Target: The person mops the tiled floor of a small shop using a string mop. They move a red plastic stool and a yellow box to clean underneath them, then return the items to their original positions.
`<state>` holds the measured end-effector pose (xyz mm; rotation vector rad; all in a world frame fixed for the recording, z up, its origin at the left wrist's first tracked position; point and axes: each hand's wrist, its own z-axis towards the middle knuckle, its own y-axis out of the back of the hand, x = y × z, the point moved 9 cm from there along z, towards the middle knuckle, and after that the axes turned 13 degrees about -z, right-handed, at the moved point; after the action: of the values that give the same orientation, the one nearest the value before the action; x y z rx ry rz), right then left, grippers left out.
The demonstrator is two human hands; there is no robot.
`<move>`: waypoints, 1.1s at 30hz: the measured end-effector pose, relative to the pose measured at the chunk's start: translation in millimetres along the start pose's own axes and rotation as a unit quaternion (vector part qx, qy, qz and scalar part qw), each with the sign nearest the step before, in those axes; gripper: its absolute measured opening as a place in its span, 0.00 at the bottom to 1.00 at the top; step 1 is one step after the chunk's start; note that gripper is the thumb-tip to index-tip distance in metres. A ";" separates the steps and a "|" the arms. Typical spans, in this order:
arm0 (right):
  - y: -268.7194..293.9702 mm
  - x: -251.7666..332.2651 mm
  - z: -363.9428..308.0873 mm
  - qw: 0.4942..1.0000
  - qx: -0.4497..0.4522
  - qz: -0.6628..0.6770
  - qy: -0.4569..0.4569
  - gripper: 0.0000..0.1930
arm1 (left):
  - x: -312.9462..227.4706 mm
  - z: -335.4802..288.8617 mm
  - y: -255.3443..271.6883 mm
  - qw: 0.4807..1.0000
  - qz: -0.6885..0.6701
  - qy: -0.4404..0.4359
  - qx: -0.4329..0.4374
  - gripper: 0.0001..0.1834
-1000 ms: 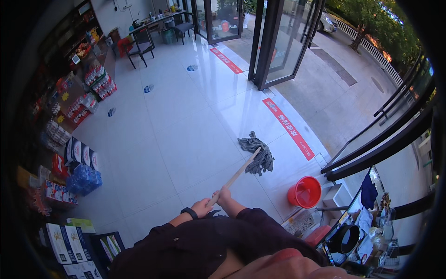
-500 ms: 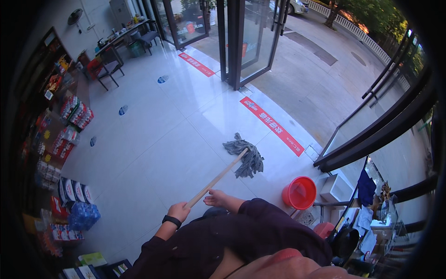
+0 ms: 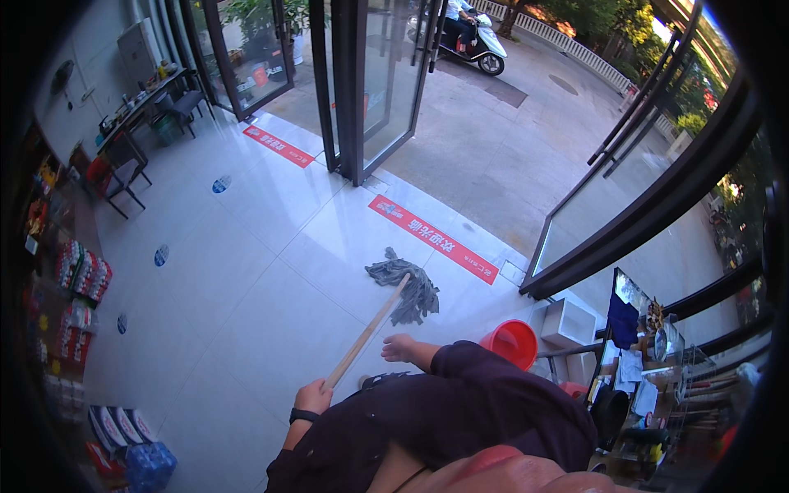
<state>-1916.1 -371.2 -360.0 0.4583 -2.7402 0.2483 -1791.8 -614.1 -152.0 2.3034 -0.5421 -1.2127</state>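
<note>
A string mop lies with its grey strands [image 3: 404, 283] spread on the pale tiled floor, just inside the doorway's red floor strip [image 3: 434, 238]. Its wooden handle [image 3: 366, 331] slants down toward me. Around the upper end of that handle my left hand [image 3: 312, 397], with a black band at the wrist, is closed. My right hand [image 3: 399, 347] is off to the right of the handle and apart from it. Its fingers are loosely stretched and nothing shows in them.
A red bucket [image 3: 511, 343] and a white foam box [image 3: 569, 323] stand to the right, beside a cluttered shelf [image 3: 637, 378]. Glass doors [image 3: 362, 90] open onto pavement, where someone rides a white scooter [image 3: 485, 45]. Stacked packaged goods [image 3: 119, 427] and a chair [image 3: 115, 182] line the left.
My view has swung to the right, so the room appears shifted left. My right hand has drawn farther away from the mop handle. A scooter with a rider has appeared outside.
</note>
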 end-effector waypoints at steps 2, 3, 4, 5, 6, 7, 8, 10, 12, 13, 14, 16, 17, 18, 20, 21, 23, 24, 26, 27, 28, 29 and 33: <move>-1.7 10.2 6.3 1.000 0.003 -0.020 -0.006 0.19 | -8.1 14.0 8.1 1.000 0.002 -0.002 -0.012 0.19; -2.6 14.4 10.4 1.000 0.008 -0.027 -0.009 0.19 | -12.5 21.4 11.6 1.000 0.009 -0.004 -0.019 0.20; -2.2 17.5 14.7 0.999 0.010 -0.034 -0.014 0.18 | -16.4 27.0 15.7 0.999 0.015 -0.006 -0.029 0.20; -1.9 21.8 19.7 0.999 0.017 -0.044 -0.015 0.18 | -19.5 32.7 19.2 0.999 0.024 0.000 -0.039 0.21; -0.3 27.2 24.7 0.998 0.021 -0.053 -0.012 0.17 | -23.3 38.0 21.8 0.999 0.019 0.004 -0.045 0.22; 2.0 33.5 29.8 0.998 0.027 -0.061 -0.008 0.17 | -26.4 42.5 24.6 0.998 0.017 0.015 -0.051 0.23; 7.0 39.2 34.7 0.997 0.023 -0.072 -0.011 0.16 | -29.4 46.5 27.0 0.998 0.018 0.031 -0.057 0.24; 14.2 57.5 44.6 0.996 0.043 -0.080 -0.010 0.14 | -39.2 55.1 31.5 0.996 0.009 0.057 -0.066 0.24; 27.6 79.1 52.3 0.995 0.041 -0.093 0.000 0.13 | -53.1 62.7 37.1 0.994 -0.006 0.079 -0.081 0.24; 36.9 93.7 56.2 0.994 0.034 -0.100 0.014 0.12 | -65.6 67.2 43.0 0.992 0.015 0.068 -0.105 0.23; 45.5 106.1 59.0 0.993 0.026 -0.108 0.027 0.12 | -79.6 72.1 48.0 0.991 0.026 0.050 -0.124 0.22; 65.3 133.1 64.8 0.990 0.028 -0.124 0.053 0.13 | -105.2 81.4 58.6 0.985 0.047 0.033 -0.164 0.22; 77.7 145.4 67.8 0.989 0.020 -0.135 0.064 0.13 | -118.1 86.5 62.7 0.984 0.043 0.020 -0.171 0.21; 89.7 155.7 70.5 0.986 0.008 -0.149 0.079 0.13 | -129.2 90.5 65.3 0.983 0.046 0.012 -0.177 0.20; 100.5 172.0 75.1 0.967 0.013 -0.235 0.098 0.16 | -152.6 98.1 70.9 0.980 0.052 -0.007 -0.194 0.20; 102.2 183.0 76.2 0.946 0.012 -0.300 0.121 0.17 | -163.0 102.2 72.9 0.978 0.062 -0.010 -0.199 0.19; 98.9 203.2 71.5 0.889 -0.013 -0.421 0.178 0.23 | -181.8 107.3 75.0 0.977 0.062 -0.014 -0.204 0.19; 86.1 225.9 57.8 0.788 -0.067 -0.539 0.289 0.28 | -192.8 111.4 76.5 0.975 0.061 -0.022 -0.212 0.19; 71.4 235.2 44.9 0.780 -0.066 -0.540 0.309 0.34 | -210.4 117.1 74.4 0.975 0.069 -0.028 -0.211 0.18; 63.7 242.4 32.2 0.768 -0.085 -0.532 0.347 0.35 | -217.9 118.4 72.9 0.975 0.069 -0.027 -0.210 0.18; 52.7 249.0 20.7 0.726 -0.097 -0.561 0.385 0.34 | -224.9 120.5 70.6 0.975 0.071 -0.023 -0.207 0.18; 41.3 255.3 8.8 0.688 -0.107 -0.573 0.432 0.33 | -232.2 122.2 67.8 0.977 0.058 -0.027 -0.203 0.18; 12.2 250.8 30.0 0.613 0.012 -0.686 0.392 0.25 | -262.4 130.3 56.7 0.982 0.025 -0.041 -0.182 0.18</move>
<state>-2151.9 -437.4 -297.0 1.7327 -0.9791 0.0210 -2047.0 -546.5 -13.0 1.9305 -0.3668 -1.2696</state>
